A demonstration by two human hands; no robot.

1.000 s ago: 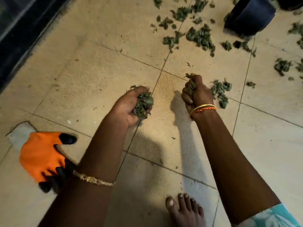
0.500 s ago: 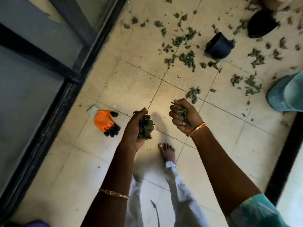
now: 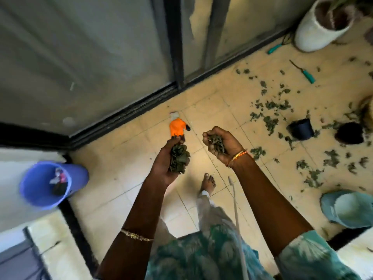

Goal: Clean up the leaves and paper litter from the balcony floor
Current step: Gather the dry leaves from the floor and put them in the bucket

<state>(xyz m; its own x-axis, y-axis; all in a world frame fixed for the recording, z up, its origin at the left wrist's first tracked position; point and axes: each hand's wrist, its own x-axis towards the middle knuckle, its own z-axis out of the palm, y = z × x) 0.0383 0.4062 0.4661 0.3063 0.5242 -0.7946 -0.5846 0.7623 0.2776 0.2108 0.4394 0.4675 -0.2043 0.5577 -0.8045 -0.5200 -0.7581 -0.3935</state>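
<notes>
Balcony floor (image 3: 125,178): beige tiles, dark door track running from 9 to 1 o'clock. Left hand (image 3: 167,160) has its fingers curled tight round a wad of leaves (image 3: 179,158), held above the floor. Right hand (image 3: 224,144), palm up, fingers cupped round a second clump of leaves (image 3: 217,143). Loose leaves (image 3: 270,120) are scattered over tiles from 1 to 4 o'clock. Blue bucket (image 3: 46,184) at 9 o'clock, some litter inside. Orange glove (image 3: 177,127) lies on the floor just beyond the left hand. Small black pot (image 3: 301,129) at 3 o'clock among the leaves; white planter (image 3: 314,31) at 1 o'clock. Bare foot (image 3: 207,182) between the forearms.
</notes>
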